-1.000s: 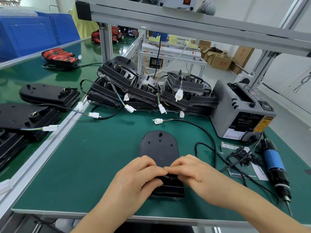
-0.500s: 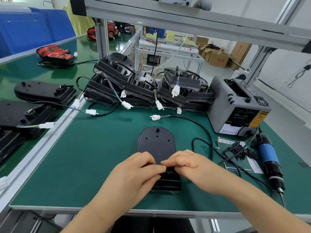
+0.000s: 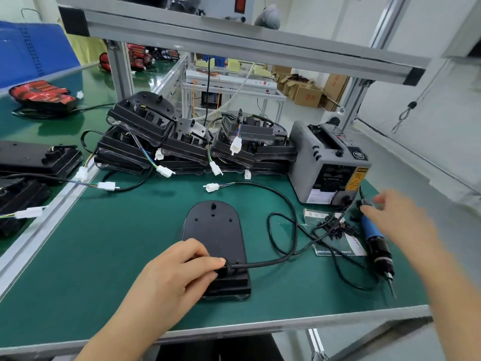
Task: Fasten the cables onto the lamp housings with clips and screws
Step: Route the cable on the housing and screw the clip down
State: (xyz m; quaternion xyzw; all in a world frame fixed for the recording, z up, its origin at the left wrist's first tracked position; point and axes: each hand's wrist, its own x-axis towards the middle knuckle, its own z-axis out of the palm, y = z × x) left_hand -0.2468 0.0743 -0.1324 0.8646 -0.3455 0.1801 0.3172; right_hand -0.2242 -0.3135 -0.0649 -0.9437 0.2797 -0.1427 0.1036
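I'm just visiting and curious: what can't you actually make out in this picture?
All head view.
Where the cable meets the housing: covered by the left hand, so how it is fastened is hidden.
Right hand: motion-blurred; contact with the screwdriver is unclear.
Small black parts by the screwdriver: too small to tell clips from screws.
Housings at far left: cut off by the frame edge.

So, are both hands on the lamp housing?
No, only the left hand holds the lamp housing; the right hand is out by the screwdriver.
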